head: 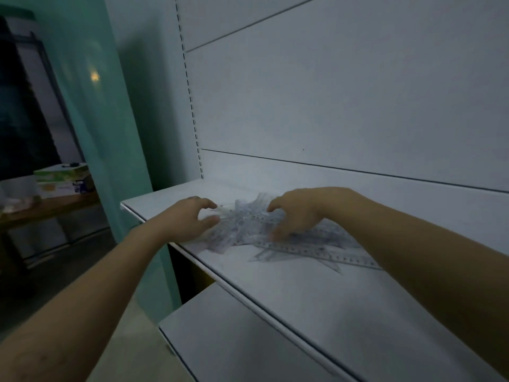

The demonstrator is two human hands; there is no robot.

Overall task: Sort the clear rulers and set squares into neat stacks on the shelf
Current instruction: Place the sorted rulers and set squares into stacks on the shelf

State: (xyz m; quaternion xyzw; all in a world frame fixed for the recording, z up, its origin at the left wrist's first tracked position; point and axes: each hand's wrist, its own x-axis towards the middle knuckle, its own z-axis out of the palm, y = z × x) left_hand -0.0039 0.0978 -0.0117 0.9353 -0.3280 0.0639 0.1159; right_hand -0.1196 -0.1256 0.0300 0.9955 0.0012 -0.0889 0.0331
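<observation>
A loose heap of clear rulers and set squares [243,227] lies jumbled on the white shelf [303,293], close to its left end. One long ruler with a row of holes [325,250] sticks out of the heap to the right. My left hand [190,219] is at the heap's left edge, with thumb and forefinger curled around the ends of clear pieces there. On the right part of the heap sits my right hand [298,213], its curled fingers and thumb gripping the pieces. My right forearm hides the heap's far right side.
The shelf's white back panel [344,106] rises right behind the heap, with a slotted upright [190,100] at its left. A lower white shelf [234,340] juts out below. A teal pillar [110,133] and a wooden bench with boxes [64,180] stand to the left.
</observation>
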